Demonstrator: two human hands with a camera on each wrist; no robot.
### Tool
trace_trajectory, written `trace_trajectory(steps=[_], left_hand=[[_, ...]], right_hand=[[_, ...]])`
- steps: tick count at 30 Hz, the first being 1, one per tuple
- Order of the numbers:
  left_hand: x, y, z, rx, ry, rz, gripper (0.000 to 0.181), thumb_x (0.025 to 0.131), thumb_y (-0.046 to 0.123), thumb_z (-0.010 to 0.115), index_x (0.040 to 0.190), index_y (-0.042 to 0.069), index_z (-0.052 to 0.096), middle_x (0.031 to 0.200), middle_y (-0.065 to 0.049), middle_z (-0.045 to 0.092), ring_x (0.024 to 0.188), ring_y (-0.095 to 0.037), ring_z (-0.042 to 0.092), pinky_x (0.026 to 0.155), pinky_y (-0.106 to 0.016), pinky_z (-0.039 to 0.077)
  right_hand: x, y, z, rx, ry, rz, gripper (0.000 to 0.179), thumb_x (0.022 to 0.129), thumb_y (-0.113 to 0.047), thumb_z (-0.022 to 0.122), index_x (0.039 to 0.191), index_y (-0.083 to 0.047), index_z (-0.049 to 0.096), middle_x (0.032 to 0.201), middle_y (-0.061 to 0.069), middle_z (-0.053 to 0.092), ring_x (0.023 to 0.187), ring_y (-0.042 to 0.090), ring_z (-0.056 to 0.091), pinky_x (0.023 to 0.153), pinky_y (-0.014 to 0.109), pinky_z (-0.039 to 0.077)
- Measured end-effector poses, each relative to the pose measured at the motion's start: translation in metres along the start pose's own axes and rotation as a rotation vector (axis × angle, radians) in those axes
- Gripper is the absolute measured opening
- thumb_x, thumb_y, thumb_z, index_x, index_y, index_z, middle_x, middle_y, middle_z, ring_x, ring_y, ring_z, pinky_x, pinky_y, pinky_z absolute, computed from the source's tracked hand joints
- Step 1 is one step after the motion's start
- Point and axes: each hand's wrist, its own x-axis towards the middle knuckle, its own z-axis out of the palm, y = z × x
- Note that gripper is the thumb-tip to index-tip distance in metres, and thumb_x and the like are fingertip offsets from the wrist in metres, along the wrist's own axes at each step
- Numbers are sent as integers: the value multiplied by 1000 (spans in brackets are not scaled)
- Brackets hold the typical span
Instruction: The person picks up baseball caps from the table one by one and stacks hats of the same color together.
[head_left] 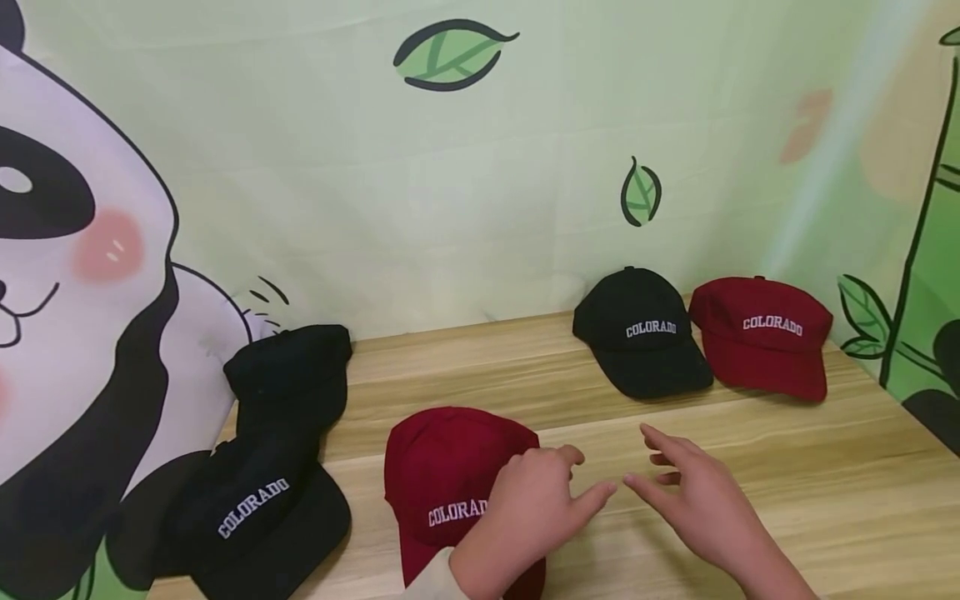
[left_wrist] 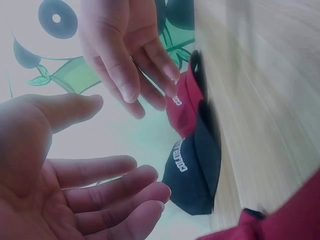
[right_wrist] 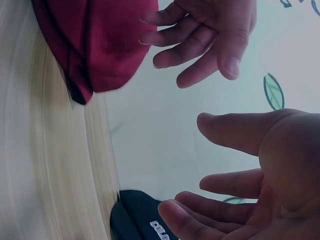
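Observation:
My left hand hovers over the right side of a red baseball cap, hiding the end of its COLORADO lettering. Its fingers are loosely bent, with nothing in them. Facing it across a small gap, my right hand hangs above the wooden table, fingers and thumb apart and holding nothing. In the left wrist view, the palm of the left hand and the fingers of the right show relaxed. The right wrist view has the red cap beside the left hand and the right hand below.
At the back right of the table, a black COLORADO cap sits against a red COLORADO cap. Two black caps overlap at the left, one behind and one in front. A printed panda backdrop rises behind the table.

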Motion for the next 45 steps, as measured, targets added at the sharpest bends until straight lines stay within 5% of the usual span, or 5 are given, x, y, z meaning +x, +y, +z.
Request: trace_trajectory(steps=[11,21,36,45], left_hand=[[30,19,8,33,14,25,47,88,56,60,109,15,72,75,4,72,78,-16,68,66,-26,52],[52,35,19,66,-32,39,48,90,58,57,114,18,70,86,7,74,79,-10,68,67,-22,52],[84,52,30,81,-39,32,48,90,56,56,116,17,66,99,6,73,85,-9,68,67,-20,51],[102,59,43,62,-24,37,57,90,57,56,126,13,60,115,2,67,100,-12,64,85,-23,51]], right_hand=[[6,21,-18,-32,52,25,73,88,-39,69,144,1,42,130,31,54,99,36,68,82,47,55],[9,38,-34,-56,79,67,78,91,-47,63,146,2,37,140,29,47,111,43,62,86,49,53],[15,65,-51,-100,131,104,79,94,-51,56,145,6,35,132,36,51,111,50,59,85,58,50],[19,80,-58,-123,201,123,76,95,-47,56,143,8,37,128,38,52,112,52,57,83,62,47]])
